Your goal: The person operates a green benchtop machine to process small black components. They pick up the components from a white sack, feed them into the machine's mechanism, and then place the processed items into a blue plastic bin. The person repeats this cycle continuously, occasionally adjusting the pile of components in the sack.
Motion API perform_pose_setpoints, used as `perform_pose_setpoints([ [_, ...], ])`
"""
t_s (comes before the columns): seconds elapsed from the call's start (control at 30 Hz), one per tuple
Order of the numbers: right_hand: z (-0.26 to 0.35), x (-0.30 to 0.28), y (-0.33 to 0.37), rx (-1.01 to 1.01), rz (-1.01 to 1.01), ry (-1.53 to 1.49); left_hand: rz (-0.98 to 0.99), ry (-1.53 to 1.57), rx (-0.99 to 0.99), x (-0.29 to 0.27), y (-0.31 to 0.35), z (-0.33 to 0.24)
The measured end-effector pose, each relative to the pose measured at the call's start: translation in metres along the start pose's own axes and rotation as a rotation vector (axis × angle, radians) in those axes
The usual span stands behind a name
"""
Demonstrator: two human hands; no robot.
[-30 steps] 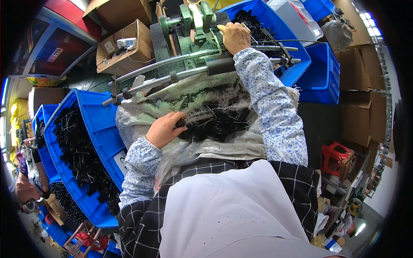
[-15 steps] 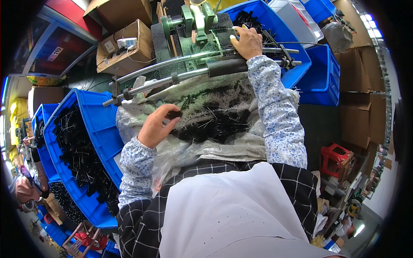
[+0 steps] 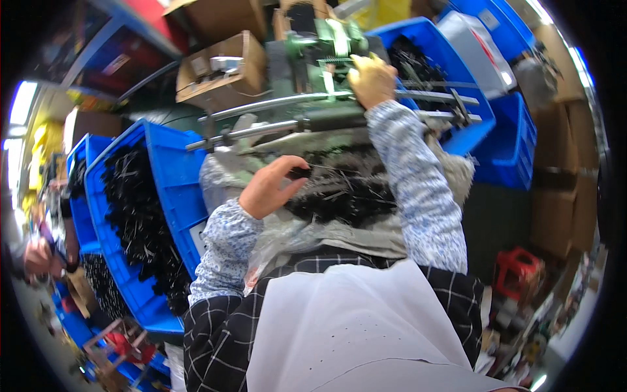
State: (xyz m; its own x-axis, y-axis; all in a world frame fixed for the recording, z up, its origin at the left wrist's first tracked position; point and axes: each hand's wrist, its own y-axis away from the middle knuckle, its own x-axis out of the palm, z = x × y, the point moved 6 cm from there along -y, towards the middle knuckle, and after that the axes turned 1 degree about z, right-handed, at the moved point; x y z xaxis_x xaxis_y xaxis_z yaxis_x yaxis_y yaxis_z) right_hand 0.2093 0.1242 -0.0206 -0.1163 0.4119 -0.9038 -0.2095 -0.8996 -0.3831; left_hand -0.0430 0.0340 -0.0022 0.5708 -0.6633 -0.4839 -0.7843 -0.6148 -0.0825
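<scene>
My right hand (image 3: 372, 80), yellow covers on its fingertips, is closed at the green machine (image 3: 307, 49). Between its fingers and the machine's wheel (image 3: 340, 39) lies a thin dark wire brush (image 3: 336, 61); blur hides the exact grip. Lower left, my left hand (image 3: 266, 188) has thumb and forefinger curled around dark bristles (image 3: 299, 173), apparently the end of another wire brush whose thin stem points right. Below both hands, a heap of black wire brushes (image 3: 339, 202) rests on a pale plastic sheet (image 3: 313, 228) over my lap.
Two metal rails (image 3: 261, 131) cross before the machine. A blue crate (image 3: 173, 176) of black brushes stands at left, another blue crate (image 3: 450, 59) behind my right hand. An open cardboard box (image 3: 228, 75) sits far left, a red stool (image 3: 518, 274) at right.
The whole view has shifted, with some blur. My right hand has moved left toward the wheel, and the brush by it now lies in front of the wheel. My left hand keeps its curled pose.
</scene>
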Motion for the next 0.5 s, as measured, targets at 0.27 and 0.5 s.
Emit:
perform_pose_setpoints([
  [0.27,-0.115,0.0,0.013,-0.082,0.076,0.204,0.101,-0.143,-0.079,-0.043,0.044,0.016],
  [0.5,-0.119,0.01,0.01,-0.021,0.123,0.184,0.027,-0.093,-0.205,-0.06,0.102,0.066],
])
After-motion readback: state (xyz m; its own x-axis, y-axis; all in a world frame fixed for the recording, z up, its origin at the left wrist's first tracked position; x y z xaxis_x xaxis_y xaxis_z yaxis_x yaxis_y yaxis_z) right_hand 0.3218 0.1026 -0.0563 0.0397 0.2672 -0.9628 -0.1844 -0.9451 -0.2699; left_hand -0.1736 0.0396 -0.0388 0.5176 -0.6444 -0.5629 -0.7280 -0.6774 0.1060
